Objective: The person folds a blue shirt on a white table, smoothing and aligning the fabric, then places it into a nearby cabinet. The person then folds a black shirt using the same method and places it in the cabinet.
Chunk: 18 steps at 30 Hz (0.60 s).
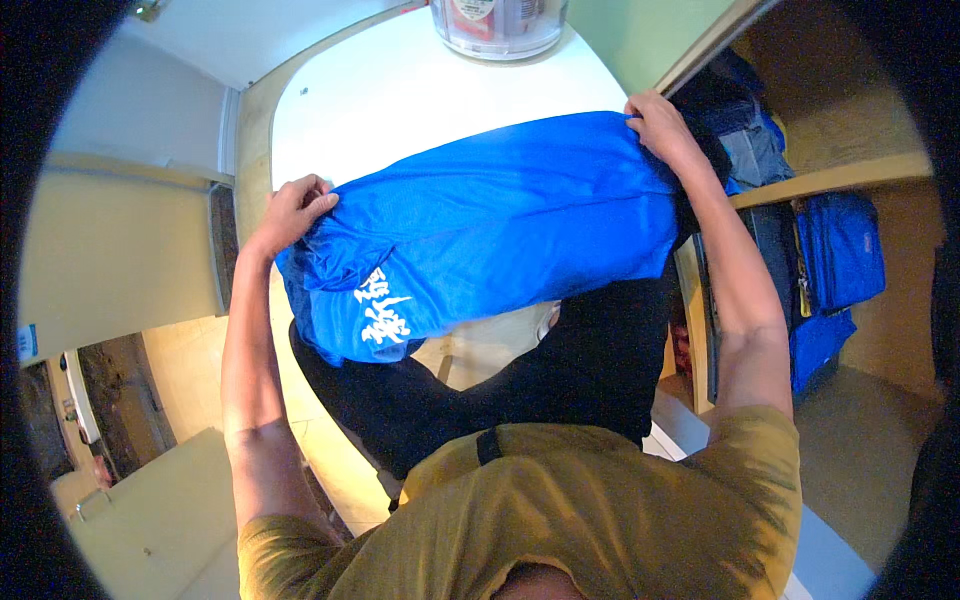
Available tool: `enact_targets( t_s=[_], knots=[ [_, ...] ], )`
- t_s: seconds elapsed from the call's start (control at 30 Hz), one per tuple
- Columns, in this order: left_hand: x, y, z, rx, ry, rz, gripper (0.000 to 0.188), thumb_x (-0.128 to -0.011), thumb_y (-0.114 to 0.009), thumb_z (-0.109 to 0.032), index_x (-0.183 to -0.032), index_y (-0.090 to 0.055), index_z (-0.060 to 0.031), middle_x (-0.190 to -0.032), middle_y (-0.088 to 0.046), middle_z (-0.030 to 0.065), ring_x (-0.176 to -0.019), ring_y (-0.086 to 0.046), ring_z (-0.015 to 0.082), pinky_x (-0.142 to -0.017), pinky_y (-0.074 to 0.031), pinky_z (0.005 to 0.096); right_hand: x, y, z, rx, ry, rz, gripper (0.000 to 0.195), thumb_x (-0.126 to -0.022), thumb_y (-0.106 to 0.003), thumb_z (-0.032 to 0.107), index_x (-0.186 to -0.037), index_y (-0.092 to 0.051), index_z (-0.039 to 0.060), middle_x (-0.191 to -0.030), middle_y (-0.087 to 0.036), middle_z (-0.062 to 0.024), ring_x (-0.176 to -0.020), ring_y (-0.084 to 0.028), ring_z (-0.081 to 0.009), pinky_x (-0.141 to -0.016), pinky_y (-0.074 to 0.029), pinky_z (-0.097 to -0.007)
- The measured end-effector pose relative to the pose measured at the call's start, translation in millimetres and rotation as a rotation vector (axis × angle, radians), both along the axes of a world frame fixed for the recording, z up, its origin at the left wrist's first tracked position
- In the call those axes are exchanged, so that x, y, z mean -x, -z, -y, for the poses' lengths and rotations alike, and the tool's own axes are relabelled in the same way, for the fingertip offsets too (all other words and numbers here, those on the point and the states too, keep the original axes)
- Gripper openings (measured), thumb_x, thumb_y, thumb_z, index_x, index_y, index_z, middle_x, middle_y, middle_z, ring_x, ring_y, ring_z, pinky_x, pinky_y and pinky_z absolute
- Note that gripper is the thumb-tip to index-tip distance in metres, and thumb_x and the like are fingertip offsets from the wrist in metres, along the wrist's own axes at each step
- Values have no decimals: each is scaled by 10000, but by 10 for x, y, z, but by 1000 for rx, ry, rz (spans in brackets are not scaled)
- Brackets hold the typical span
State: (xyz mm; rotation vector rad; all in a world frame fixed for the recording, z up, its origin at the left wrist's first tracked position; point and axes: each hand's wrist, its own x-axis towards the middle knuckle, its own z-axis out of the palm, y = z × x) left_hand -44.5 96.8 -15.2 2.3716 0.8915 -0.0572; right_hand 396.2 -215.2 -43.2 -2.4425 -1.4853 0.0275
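Note:
A blue shirt (517, 225) with white writing on its lower left part is stretched between my two hands. It lies across my thighs and the near part of a white table (390, 112). My left hand (300, 206) pinches the bunched fabric at the shirt's left end, thumb against the fingers. At the far right corner, my right hand (661, 127) grips the shirt's edge. The cloth is fairly smooth through the middle and right, with a long crease along it. Folds gather near my left hand.
A clear plastic tub (501, 30) stands at the table's far edge. On the right, a wooden cabinet (832, 176) holds folded blue clothes (840, 251) and dark garments on its shelves. Pale cabinet doors (120, 255) stand to the left. A handled panel (157, 517) is lower left.

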Motion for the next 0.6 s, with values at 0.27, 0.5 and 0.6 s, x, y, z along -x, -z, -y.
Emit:
enact_targets(
  t_s=[0.27,0.5,0.6],
  knots=[
    [249,78,-112,-59,-19,93,265,-782,-768,-146,-848,-550,-11,-699,-568,92,-668,-490,155,-615,-422,330,146,171,-115,-180,44,231,122,-926,-439,75,-1004,-509,12,-1028,-589,-259,-913,-610,-493,-774,-503,-565],
    [220,420,-286,-442,-41,51,267,-773,-775,-173,-924,-587,-57,-823,-651,111,-761,-622,264,-729,-446,428,168,660,-413,-228,132,304,170,-921,-519,78,-1087,-534,48,-1066,-583,-234,-966,-580,-485,-787,-479,-545],
    [80,206,274,-904,23,179,486,-791,-771,-229,-1221,-562,-138,-1259,-554,151,-1156,-530,339,-956,-397,493,464,388,-419,-384,150,283,284,-894,-588,106,-1171,-553,53,-1098,-593,-217,-1015,-581,-457,-842,-485,-524]
  ],
)
